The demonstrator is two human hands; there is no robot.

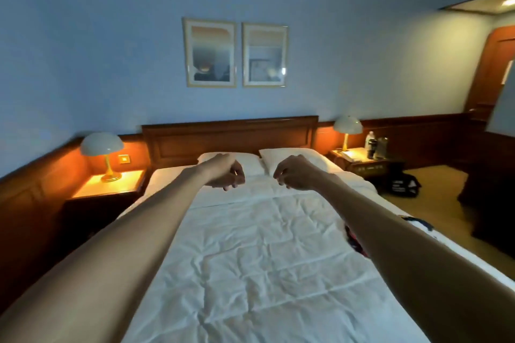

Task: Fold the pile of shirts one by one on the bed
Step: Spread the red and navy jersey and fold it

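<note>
Both my arms reach straight out over the bed (250, 245), which has a wrinkled white cover. My left hand (223, 172) hangs in the air with fingers loosely curled and nothing in it. My right hand (295, 174) does the same a short gap to its right. Just beyond the hands lie two white pillows (292, 157). At the bed's right edge, mostly hidden behind my right forearm, a bit of dark patterned shirt cloth (355, 242) and a white and blue piece (418, 221) show.
A wooden headboard (228, 136) backs the bed. Nightstands with lit lamps stand at the left (103, 153) and right (348, 131); bottles (372, 145) stand on the right one. A dark bag (404, 185) lies on the floor at the right, near dark furniture (490, 203).
</note>
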